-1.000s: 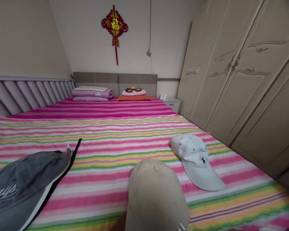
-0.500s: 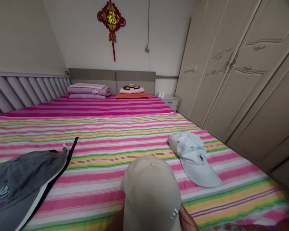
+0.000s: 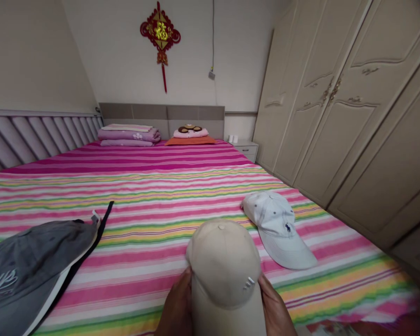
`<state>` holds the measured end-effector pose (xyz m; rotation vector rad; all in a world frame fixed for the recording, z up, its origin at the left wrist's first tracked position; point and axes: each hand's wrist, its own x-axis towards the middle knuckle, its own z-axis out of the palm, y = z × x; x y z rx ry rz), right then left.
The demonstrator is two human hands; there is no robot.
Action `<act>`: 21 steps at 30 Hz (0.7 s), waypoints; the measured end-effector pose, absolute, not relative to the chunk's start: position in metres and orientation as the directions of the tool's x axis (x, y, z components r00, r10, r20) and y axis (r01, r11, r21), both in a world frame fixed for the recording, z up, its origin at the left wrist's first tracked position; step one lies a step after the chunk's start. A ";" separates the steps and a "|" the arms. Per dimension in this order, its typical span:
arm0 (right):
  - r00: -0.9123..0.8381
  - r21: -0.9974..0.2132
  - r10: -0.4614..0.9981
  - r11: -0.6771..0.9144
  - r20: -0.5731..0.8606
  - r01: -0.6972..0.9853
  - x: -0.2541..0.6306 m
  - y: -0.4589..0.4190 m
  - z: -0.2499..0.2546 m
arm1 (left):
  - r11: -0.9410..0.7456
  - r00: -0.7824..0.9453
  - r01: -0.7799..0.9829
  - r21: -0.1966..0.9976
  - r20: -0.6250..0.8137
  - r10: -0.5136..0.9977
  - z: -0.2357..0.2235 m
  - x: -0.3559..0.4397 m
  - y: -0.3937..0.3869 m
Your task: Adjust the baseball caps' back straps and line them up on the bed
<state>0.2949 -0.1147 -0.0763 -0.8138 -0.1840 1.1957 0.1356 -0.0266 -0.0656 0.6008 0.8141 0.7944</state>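
A beige baseball cap (image 3: 224, 266) is held low in the middle of the view, over the striped bedspread (image 3: 154, 196). My left hand (image 3: 177, 305) grips its left side and my right hand (image 3: 276, 310) grips its right side, fingers closed against the cap near the brim. A pale blue cap (image 3: 278, 228) lies on the bed just right of it. A dark grey cap (image 3: 31, 268) with white lettering lies at the lower left, its black strap (image 3: 103, 221) trailing toward the middle.
Folded purple bedding (image 3: 128, 135) and a pink pillow on an orange one (image 3: 191, 135) lie by the headboard. A beige wardrobe (image 3: 346, 107) lines the right side. A small nightstand (image 3: 247, 149) stands in the far corner. A padded panel (image 3: 38, 137) runs along the left wall.
The beige cap has risen and moved forward, and both my hands have come into view gripping its sides. The other two caps have not moved.
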 end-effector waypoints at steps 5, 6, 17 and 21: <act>0.374 -0.588 0.883 0.148 -0.284 -0.795 0.296 -0.111 -0.073 | 0.500 0.443 -0.440 0.745 -0.305 0.843 -0.056 0.144 -0.016; 0.386 -0.581 0.880 0.166 -0.277 -0.797 0.295 -0.112 -0.074 | 0.500 0.455 -0.455 0.737 -0.290 0.842 -0.055 0.146 -0.011; 0.587 -0.918 0.801 0.138 -0.117 -0.372 0.324 -0.092 -0.069 | 0.546 0.467 -0.534 0.646 -0.314 0.827 -0.057 0.206 0.059; 0.683 -0.996 0.730 0.061 -0.003 -0.070 0.355 -0.068 -0.068 | 0.540 0.433 -0.495 0.681 -0.346 0.832 -0.063 0.229 0.077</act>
